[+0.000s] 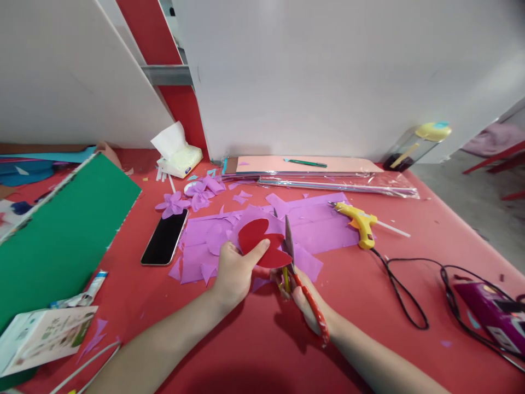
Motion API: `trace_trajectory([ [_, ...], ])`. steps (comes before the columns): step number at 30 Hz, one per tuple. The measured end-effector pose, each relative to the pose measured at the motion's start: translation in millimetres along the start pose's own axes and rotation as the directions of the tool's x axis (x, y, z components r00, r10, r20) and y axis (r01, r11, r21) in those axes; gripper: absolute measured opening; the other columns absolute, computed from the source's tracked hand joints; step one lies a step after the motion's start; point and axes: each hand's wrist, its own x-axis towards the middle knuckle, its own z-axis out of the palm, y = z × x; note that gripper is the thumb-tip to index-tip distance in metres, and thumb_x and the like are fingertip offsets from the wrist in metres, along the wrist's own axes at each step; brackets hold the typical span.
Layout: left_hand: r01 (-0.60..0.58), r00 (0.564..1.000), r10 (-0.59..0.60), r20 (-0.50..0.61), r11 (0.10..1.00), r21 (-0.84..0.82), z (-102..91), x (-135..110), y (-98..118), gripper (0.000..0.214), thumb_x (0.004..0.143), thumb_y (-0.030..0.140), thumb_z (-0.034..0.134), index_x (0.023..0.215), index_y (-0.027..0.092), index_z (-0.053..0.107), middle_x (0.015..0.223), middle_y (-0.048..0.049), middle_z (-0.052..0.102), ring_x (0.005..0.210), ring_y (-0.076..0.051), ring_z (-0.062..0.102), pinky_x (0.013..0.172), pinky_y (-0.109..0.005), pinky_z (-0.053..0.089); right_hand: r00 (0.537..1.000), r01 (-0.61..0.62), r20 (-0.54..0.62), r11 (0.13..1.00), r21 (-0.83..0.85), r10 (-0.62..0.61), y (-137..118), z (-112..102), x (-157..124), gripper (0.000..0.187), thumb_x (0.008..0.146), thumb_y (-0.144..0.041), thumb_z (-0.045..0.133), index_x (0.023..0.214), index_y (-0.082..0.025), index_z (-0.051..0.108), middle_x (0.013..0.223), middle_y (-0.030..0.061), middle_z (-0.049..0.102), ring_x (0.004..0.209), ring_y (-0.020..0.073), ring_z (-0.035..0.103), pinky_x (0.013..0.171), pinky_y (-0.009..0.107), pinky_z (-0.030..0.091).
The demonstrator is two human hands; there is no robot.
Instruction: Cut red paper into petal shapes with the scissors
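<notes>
My left hand [238, 269] pinches a red petal-shaped paper cutout [256, 236], its thumb flat on top and several rounded lobes fanning out. In my right hand [305, 298] is a pair of scissors [315, 314] with red handles, the blades parted and pointing away from me. The lower right lobe of the red paper lies against the blades. Beneath both hands, purple paper sheets [324, 224] and scraps cover the middle of the table. Part of my right hand's fingers is hidden behind the scissors and paper.
Purple paper flowers [172, 204] lie by a black phone [164, 238] on the left. To the right rest a yellow glue gun [357, 219] with its cord and a purple box [490, 314]. A tissue pack [182, 161], wrapped sheets [340, 183] and a bottle [418, 145] line the back.
</notes>
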Motion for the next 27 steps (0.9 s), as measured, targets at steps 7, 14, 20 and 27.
trace_trajectory([
  [7,0.040,0.998,-0.035,0.054,0.995,-0.088,0.2,1,-7,0.020,0.063,0.033,0.075,0.066,0.015,0.067,0.070,-0.0055,0.073,0.071,-0.024,0.070,0.062,-0.033,0.058,0.995,0.092,0.055,0.994,-0.054,-0.089,4,4,-2,0.062,0.079,-0.075,0.023,0.083,-0.020,0.051,0.073,0.0023,0.046,0.065,0.0181,0.041,0.065,0.033,0.039],
  [14,0.042,0.999,-0.040,0.020,0.995,-0.090,1.8,0,-6,0.022,0.062,0.033,0.076,0.057,0.015,0.065,0.061,-0.0043,0.071,0.066,-0.023,0.069,0.058,-0.029,0.056,0.995,0.094,0.041,0.994,-0.058,-0.091,5,4,-3,0.064,0.080,-0.075,0.023,0.092,-0.020,0.054,0.081,0.0047,0.052,0.073,0.0201,0.048,0.070,0.034,0.042],
  [20,0.079,0.997,-0.079,0.005,0.989,-0.126,3.1,-2,-6,0.023,0.060,0.032,0.078,0.058,0.013,0.066,0.057,-0.0042,0.069,0.055,-0.020,0.067,0.050,-0.026,0.053,0.991,0.132,0.015,0.986,-0.103,-0.131,7,5,-2,0.065,0.081,-0.074,0.020,0.087,-0.018,0.052,0.076,0.0037,0.051,0.065,0.0171,0.045,0.062,0.031,0.042],
  [27,0.073,0.997,-0.074,-0.007,0.989,-0.128,4.1,-1,-7,0.024,0.058,0.032,0.078,0.051,0.013,0.064,0.049,-0.0025,0.065,0.047,-0.017,0.063,0.047,-0.025,0.051,0.992,0.123,0.049,0.988,-0.094,-0.118,14,4,-3,0.063,0.082,-0.073,0.021,0.091,-0.018,0.051,0.080,0.0045,0.052,0.067,0.0171,0.045,0.061,0.030,0.041],
])
